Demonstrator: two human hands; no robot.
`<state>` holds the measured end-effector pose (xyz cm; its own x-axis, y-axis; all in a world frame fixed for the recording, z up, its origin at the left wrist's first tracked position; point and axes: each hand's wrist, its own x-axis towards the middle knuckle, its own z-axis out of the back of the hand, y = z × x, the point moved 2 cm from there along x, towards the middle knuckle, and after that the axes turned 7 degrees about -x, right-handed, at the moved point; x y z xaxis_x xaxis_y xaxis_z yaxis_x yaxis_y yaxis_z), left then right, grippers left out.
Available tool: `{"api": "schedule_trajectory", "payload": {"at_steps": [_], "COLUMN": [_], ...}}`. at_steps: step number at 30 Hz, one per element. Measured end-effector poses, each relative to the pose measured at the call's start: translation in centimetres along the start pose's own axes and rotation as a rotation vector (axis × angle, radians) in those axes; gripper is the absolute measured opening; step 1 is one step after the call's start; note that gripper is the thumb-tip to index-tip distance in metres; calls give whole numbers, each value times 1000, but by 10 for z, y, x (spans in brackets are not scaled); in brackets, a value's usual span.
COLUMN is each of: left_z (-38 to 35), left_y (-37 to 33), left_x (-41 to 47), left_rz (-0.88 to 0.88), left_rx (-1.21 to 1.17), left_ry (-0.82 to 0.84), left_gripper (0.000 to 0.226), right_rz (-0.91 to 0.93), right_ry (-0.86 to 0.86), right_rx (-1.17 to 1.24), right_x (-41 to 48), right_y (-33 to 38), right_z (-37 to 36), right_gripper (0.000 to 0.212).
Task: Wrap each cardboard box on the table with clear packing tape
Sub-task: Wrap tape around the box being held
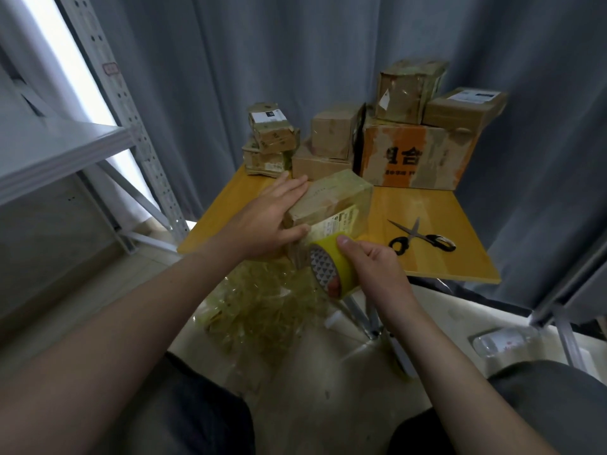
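Head view shows one box mid-wrap. The left hand (pixel 272 218) lies with straight fingers flat on the small brown cardboard box (pixel 331 198), glossy with tape, and presses it down near the front edge of the yellow wooden table (pixel 443 205). The right hand (pixel 371 261) has fingers and thumb curled round the roll of yellowish clear packing tape (pixel 328 267), held just beside the box's near end. A strip seems to run from roll to box, though it is too clear to be sure. The next move likely calls for drawing the roll round the box with the strip kept taut while the left hand steadies or turns it. A cut would follow with the black-handled scissors (pixel 423 239), which lie open on the table to the right, well apart from both hands. Counted: one roll, one pair of scissors, one box in hand, and seven stacked cardboard boxes (pixel 417 156) at the table's far side, most looking taped.
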<state>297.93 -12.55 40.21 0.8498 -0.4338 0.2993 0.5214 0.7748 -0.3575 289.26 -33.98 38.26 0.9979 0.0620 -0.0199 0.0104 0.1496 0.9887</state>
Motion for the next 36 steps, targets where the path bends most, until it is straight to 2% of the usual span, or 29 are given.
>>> {"api": "schedule_trajectory", "payload": {"at_steps": [8, 15, 17, 21, 23, 25, 27, 29, 31, 33, 35, 36], "left_z": [-3, 0, 2, 5, 2, -6, -13, -11, -5, -5, -14, -21], "left_y": [-5, -13, -13, -12, -6, 9, 26, 41, 48, 54, 51, 47], "left_x": [-9, -9, -7, 1, 7, 13, 20, 25, 23, 16, 4, 0], "left_rz": [-117, -164, -158, -41, 35, 121, 233, 354, 455, 441, 395, 392], "left_rx": [93, 70, -32, -491, -673, -715, -647, -599, -685, -784, -724, -675], "left_ry": [-22, -18, -46, -71, -70, -115, -165, -212, -187, -82, 77, 103], "left_gripper": [55, 47, 43, 39, 38, 37, 35, 42, 58, 93, 140, 153], "right_rz": [-41, 7, 68, 265, 293, 322, 394, 444, 449, 406, 377, 374], "right_ry": [24, 5, -6, 39, 82, 107, 110, 107, 52, 18, 6, -7], "right_rx": [79, 60, 78, 96, 116, 94, -6, -91, -158, -173, -163, -161], "right_x": [9, 4, 4, 9, 19, 32, 46, 60, 77, 92, 102, 105], "right_y": [-11, -11, -7, 9, 14, 17, 18, 18, 20, 21, 20, 18], "right_z": [-5, -4, -1, 8, 9, 2, -9, -21, -30, -35, -38, -39], "right_gripper": [46, 43, 40, 22, 17, 9, 9, 11, 9, 9, 11, 12]}}
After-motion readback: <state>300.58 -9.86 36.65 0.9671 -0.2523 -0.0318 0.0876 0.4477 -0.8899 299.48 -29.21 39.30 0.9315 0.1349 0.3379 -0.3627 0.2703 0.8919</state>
